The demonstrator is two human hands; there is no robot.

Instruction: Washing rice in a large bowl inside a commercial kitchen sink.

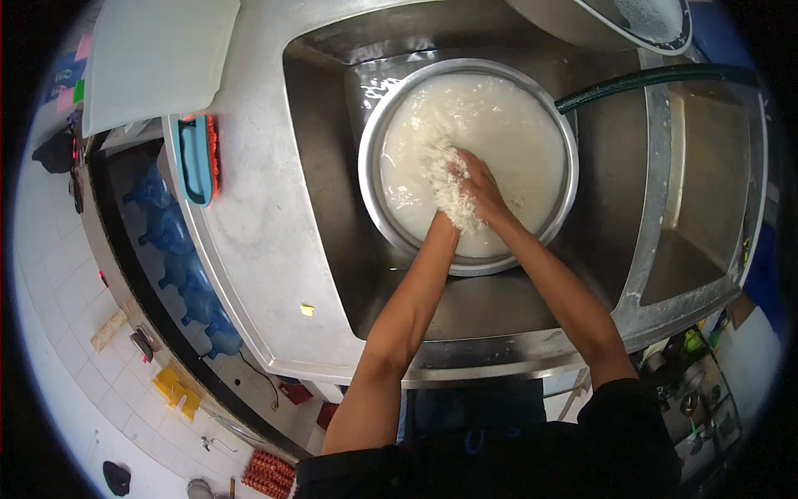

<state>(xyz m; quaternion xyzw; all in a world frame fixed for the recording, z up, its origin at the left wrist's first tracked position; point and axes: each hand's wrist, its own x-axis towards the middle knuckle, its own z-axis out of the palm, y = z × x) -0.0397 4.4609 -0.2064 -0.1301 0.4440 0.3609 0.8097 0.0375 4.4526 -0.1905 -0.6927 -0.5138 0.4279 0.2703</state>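
A wide metal basin (371, 190) stands in the sink, filled with cloudy, milky water (519, 125). Both my hands are together over its near middle with a clump of wet white rice (449, 187) between them. My left hand (446, 223) is under the rice, which covers its fingers. On the right side of the clump, my right hand (484, 190) has its fingers curled around the grains. Some rice is smeared by motion. A dark green hose (640, 81) comes in from the right and ends at the basin's rim.
The steel sink (332, 179) surrounds the basin. On the left counter lie a blue brush (195, 158) with orange bristles, a translucent white board (158, 58) and a small yellow scrap (307, 310). A large pot (573, 21) is at the upper right. Blue water jugs (187, 274) stand below, left.
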